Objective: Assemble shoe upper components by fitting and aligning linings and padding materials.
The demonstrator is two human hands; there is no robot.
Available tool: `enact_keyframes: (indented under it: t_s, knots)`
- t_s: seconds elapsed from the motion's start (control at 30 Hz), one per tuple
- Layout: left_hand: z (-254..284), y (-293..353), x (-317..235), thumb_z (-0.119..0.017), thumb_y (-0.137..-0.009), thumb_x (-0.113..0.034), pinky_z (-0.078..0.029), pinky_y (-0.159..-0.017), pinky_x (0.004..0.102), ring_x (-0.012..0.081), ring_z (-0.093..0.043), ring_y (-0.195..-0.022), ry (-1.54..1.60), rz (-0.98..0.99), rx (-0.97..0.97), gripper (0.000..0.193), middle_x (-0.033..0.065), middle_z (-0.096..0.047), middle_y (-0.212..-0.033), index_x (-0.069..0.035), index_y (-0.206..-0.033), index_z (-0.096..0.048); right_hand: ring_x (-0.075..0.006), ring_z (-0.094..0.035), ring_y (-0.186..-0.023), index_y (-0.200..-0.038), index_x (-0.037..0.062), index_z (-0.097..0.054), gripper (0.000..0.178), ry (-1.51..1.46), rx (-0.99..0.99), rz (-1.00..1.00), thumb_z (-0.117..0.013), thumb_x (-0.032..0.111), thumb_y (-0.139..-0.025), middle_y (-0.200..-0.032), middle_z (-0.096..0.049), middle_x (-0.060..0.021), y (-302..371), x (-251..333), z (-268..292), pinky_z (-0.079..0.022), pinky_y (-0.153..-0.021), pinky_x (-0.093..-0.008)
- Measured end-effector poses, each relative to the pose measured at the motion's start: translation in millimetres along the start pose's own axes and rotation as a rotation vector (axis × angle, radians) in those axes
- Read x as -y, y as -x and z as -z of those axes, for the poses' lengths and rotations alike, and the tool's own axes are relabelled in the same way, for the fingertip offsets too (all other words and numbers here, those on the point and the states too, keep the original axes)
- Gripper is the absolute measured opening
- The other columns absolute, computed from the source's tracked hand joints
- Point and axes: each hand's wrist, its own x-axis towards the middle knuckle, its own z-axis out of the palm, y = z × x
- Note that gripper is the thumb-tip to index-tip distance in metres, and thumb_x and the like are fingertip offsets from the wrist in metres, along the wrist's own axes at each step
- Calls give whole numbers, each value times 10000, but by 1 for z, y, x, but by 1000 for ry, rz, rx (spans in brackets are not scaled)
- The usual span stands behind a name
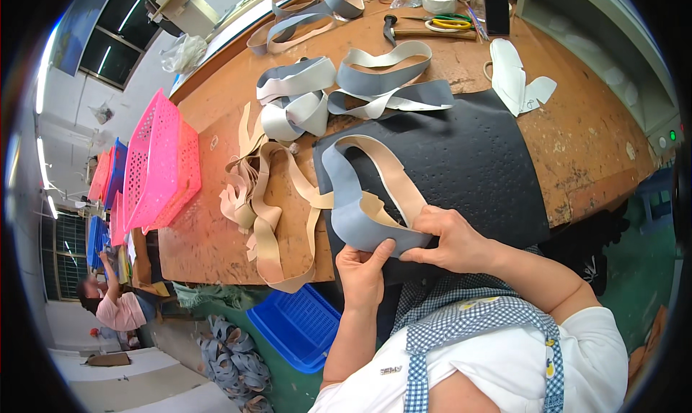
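A long band of blue-grey material with a beige inner side, curled into a loop (347, 210), is held over a black mat (476, 161). My left hand (365, 269) pinches its near edge, the thumb on the blue-grey face. Close beside it, my right hand (453, 241) grips the band's right part between thumb and fingers. To the left of the mat lie tangled beige strips (267, 215), one end reaching toward the held loop. Beyond the mat rest more curled bands, grey and white (295, 99) and grey and beige (386, 74).
A hammer (425, 33), yellow-handled scissors (450, 24), a tape roll (438, 1) and white pattern pieces (515, 78) lie on the far table. Pink baskets (162, 168) stand left; a blue basket (299, 326) sits below the table edge. Another person (119, 305) is far left.
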Motion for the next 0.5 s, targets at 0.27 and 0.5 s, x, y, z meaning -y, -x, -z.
enact_keyframes:
  t_s: [0.27,0.5]
  knots:
    - [0,-8,-7,-711,-866,37,-538,-807,272,130,-661,-889,44,35,-10,217,47,-694,-1000,-16,-1072,-667,-227,-585,-796,-755,21,-659,256,174,-40,140,-833,208,-734,-773,-627,-72,10,-9,1,-445,-806,-401]
    - [-14,1,0,-698,-873,38,-521,-876,292,135,-659,-952,25,81,6,239,57,-697,-1056,-10,-1106,-670,-210,-576,-726,-721,42,-642,223,96,-143,7,-821,173,-748,-689,-614,-38,-3,14,11,-425,-778,-367]
